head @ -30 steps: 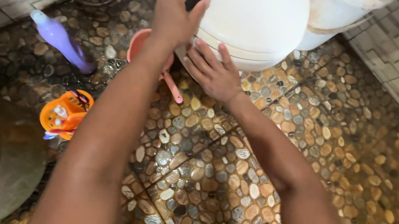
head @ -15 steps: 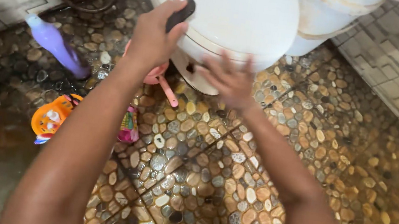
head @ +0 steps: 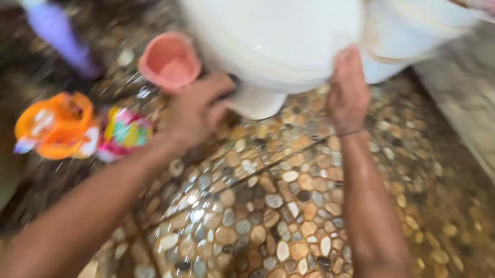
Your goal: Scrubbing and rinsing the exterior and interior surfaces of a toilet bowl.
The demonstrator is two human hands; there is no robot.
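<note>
White toilet bowl (head: 264,19) is seen at the top of the pebble-patterned floor (head: 261,225). Its front rim is touched by the right hand (head: 348,88), held flat and open. The left hand (head: 197,109) is curled under the bowl's front, around something dark; what it is cannot be told. A pink cup (head: 170,60) is seen just left of the bowl.

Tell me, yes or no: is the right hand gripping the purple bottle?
No, the right hand rests flat against the rim of the white toilet bowl, while the purple bottle lies far off on the pebble floor.
</note>
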